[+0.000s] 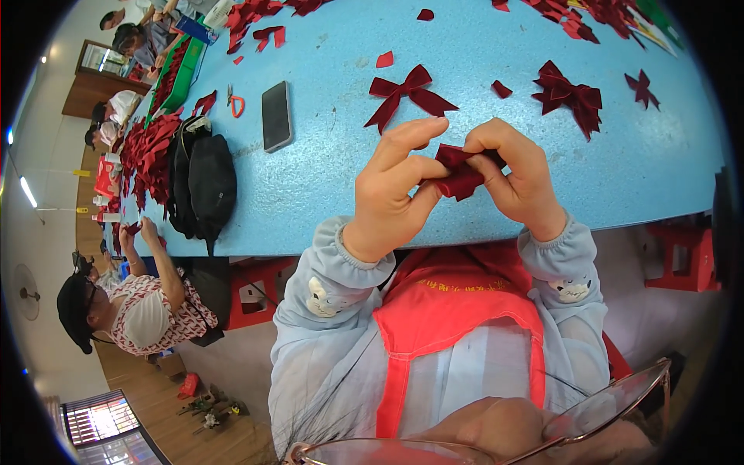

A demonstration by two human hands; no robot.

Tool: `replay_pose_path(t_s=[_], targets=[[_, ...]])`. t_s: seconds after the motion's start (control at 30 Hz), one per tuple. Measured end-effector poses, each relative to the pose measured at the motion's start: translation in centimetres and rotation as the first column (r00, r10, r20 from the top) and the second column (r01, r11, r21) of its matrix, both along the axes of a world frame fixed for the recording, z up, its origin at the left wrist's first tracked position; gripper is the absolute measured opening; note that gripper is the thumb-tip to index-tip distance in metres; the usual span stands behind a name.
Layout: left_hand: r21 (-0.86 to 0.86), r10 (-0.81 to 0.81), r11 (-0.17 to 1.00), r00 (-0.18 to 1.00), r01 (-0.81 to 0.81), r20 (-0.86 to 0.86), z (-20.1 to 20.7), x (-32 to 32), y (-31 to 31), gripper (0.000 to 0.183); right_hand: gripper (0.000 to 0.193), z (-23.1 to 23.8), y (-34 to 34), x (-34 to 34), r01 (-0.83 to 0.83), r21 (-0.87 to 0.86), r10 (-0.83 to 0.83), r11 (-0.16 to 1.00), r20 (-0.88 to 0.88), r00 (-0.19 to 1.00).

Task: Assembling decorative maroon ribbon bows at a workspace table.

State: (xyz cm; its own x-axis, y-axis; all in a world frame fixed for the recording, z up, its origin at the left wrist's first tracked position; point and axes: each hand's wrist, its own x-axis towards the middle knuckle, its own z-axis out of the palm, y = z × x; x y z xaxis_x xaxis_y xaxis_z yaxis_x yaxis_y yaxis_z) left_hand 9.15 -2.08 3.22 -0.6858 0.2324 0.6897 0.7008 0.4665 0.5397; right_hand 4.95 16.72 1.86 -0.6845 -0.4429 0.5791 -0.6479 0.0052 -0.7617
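Between my two hands, above the near part of the blue table, is a folded piece of dark red velvet ribbon point(459, 172). My left hand point(399, 186) pinches its left side between thumb and index finger, the other fingers raised. On the other side my right hand point(515, 174) grips the ribbon with thumb and curled index finger. Part of the ribbon is hidden behind the fingers. Just beyond my hands lies a finished-looking velvet bow point(408, 94). A fuller, layered bow point(570, 97) rests further right, with a small ribbon piece point(642, 89) past it.
On the blue table point(325, 194) lie a phone point(277, 116), small orange-handled scissors point(236, 105) and a black bag point(203, 178). Piles of red ribbon pieces point(151, 151) and a green crate point(180, 74) line the left. A co-worker point(155, 302) sits at left; others work farther off.
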Motion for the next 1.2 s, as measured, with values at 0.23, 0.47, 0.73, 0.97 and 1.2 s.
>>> replay_pose_path(t_s=[0.23,0.47,0.73,0.97,1.2], targets=[[0.468,-0.286,0.883,0.805,0.011,0.52,-0.3,0.1,-0.2,0.014,0.017,1.2,-0.3,-0.6,-0.021,0.017,0.023,1.0,-0.116,0.993],[0.562,-0.354,0.825,0.723,-0.057,0.593,0.4,0.1,0.0,0.011,0.018,1.0,-0.3,-0.5,-0.045,0.031,0.045,0.998,0.009,0.999],[0.532,-0.315,0.834,0.666,-0.146,0.676,1.2,-0.1,0.3,0.012,0.016,0.8,-0.5,-0.8,0.02,0.119,-0.014,0.993,-0.054,0.998],[0.611,-0.437,0.777,0.572,-0.149,0.694,-0.3,-1.3,-0.6,0.014,0.006,0.9,0.0,-1.2,-0.12,0.066,0.098,0.991,0.269,0.958],[0.647,-0.521,0.727,0.43,-0.229,0.737,-0.1,-1.6,-0.3,0.023,0.006,-0.2,-0.3,-1.6,-0.139,0.024,0.127,0.99,0.271,0.954]])
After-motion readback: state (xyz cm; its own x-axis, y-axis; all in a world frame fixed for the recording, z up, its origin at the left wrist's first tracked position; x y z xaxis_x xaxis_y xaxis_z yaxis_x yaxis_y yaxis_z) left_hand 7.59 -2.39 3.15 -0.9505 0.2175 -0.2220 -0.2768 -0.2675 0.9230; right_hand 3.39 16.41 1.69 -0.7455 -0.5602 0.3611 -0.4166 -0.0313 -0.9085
